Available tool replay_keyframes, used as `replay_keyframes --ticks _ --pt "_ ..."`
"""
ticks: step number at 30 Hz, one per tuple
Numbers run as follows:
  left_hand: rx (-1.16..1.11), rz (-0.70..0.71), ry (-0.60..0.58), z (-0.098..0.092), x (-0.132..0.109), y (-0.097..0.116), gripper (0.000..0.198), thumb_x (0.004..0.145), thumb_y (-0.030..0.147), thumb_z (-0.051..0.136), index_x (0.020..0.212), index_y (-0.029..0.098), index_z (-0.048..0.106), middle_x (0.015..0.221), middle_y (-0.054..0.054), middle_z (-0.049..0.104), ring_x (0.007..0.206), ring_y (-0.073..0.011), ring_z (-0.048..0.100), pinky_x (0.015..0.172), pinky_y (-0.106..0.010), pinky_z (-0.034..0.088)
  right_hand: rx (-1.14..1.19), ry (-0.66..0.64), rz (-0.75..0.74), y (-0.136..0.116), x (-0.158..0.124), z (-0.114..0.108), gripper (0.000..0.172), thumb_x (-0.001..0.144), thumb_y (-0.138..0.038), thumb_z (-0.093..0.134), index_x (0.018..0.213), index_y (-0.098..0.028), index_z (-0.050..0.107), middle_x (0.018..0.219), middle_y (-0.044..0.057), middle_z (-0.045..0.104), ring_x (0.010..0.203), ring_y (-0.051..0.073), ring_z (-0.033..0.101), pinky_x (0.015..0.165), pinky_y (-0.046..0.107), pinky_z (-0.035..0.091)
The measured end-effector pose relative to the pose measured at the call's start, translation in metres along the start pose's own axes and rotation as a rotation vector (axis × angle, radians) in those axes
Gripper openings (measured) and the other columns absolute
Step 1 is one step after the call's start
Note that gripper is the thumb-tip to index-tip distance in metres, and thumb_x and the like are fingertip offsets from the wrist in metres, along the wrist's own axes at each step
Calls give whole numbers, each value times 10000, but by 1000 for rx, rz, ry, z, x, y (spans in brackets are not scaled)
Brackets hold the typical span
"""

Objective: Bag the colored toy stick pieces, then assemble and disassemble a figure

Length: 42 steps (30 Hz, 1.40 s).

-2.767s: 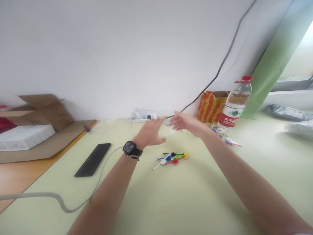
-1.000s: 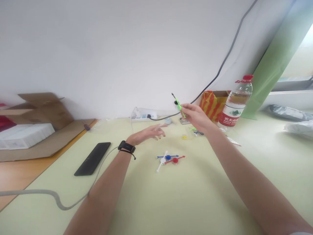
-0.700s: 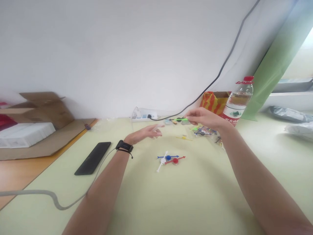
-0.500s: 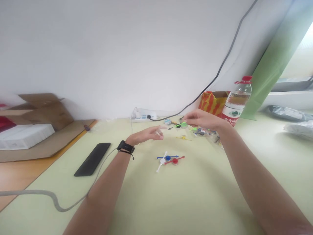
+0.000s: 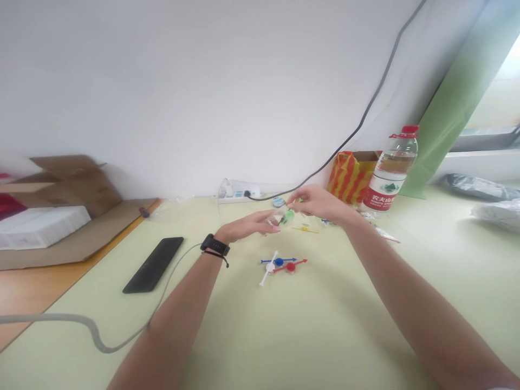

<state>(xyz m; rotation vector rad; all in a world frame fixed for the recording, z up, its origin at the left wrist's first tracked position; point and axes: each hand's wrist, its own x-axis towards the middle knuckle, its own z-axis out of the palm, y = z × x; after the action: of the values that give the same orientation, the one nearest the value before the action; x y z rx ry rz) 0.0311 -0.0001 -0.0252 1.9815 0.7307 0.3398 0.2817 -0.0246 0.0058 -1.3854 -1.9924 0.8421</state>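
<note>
My left hand (image 5: 252, 226) is closed on a small clear plastic bag (image 5: 274, 218), whose outline is hard to make out. Beside it, my right hand (image 5: 319, 201) pinches a green arrow spinner (image 5: 288, 217), which is at the bag; whether it is inside I cannot tell. A dark piece shows next to the green disc. Nearer on the table lie a white spinner (image 5: 270, 267), a blue spinner (image 5: 279, 262) and a red spinner (image 5: 291, 267), close together. Behind them is a yellow spinner (image 5: 305, 229). Several more small pieces are partly hidden behind my right hand.
A water bottle (image 5: 389, 173) and a red-yellow bag (image 5: 349, 176) stand at the back right. Against the wall is a power strip (image 5: 239, 194). A black phone (image 5: 153, 265) lies left, with a grey cable (image 5: 93, 331) nearby. Farther left is a cardboard box (image 5: 77, 181).
My right hand has moved left and slightly nearer with the green spinner, bringing it to the clear bag. My left hand has shifted slightly right.
</note>
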Motion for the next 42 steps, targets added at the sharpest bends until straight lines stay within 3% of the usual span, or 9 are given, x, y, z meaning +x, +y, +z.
replay_keyframes --ticks 5,12,17,19,23,28,35,38,42 --pt "-176 -24 -47 -2 4 -14 701 887 518 657 1524 295 465 1218 -111 622 1085 -252 589 907 -373 488 124 114 -6 1 3 8 317 834 -477 744 956 -187 710 622 7 584 550 125 475 527 259 379" --pt "-394 -50 -96 -5 2 -21 682 940 501 616 1549 258 428 1203 -132 638 985 -224 598 901 -390 475 155 177 0 0 4 9 341 827 -491 756 963 -179 719 829 73 728 551 106 469 492 248 367" --pt "-424 -89 -106 -5 -1 -19 709 940 506 612 1569 255 401 1185 -141 651 963 -235 619 869 -391 474 54 29 -28 -1 1 5 369 869 -521 688 992 -178 744 928 88 760 585 124 527 537 270 433" --pt "-406 -102 -104 -6 -2 -18 698 945 505 603 1569 262 406 1182 -137 652 966 -234 618 878 -390 473 7 29 -81 3 2 1 372 882 -530 659 998 -189 750 966 78 756 637 141 570 581 280 459" --pt "-441 -55 -74 -13 -5 -19 694 938 518 588 1563 265 426 1213 -146 649 972 -241 611 895 -400 477 -106 189 -111 28 11 -10 344 931 -500 578 981 -195 730 1049 72 744 887 208 649 706 286 491" --pt "-477 6 47 -20 -9 -18 708 941 542 551 1575 263 406 1230 -155 646 964 -241 603 887 -398 476 -444 -108 17 69 24 0 288 888 -387 659 1109 -210 710 1142 86 717 973 226 656 788 288 481" --pt "-275 -197 -67 -20 -11 -22 680 950 565 581 1558 302 424 1198 -104 658 910 -203 589 874 -360 464 -464 -218 78 93 34 37 209 790 -262 733 972 -163 713 1091 123 702 944 242 652 744 281 464" --pt "-212 -249 -78 -22 -11 -25 711 932 593 592 1559 307 418 1198 -96 664 885 -196 587 866 -348 462 -397 -253 72 90 32 31 159 824 -238 694 966 -170 707 1079 109 713 923 220 664 738 266 469" --pt "-177 -278 -97 -25 -10 -29 719 934 615 575 1567 322 400 1211 -86 672 959 -212 591 890 -343 450 -250 -279 60 81 23 14 228 942 -373 594 1074 -207 678 1095 85 722 887 192 703 769 269 505"
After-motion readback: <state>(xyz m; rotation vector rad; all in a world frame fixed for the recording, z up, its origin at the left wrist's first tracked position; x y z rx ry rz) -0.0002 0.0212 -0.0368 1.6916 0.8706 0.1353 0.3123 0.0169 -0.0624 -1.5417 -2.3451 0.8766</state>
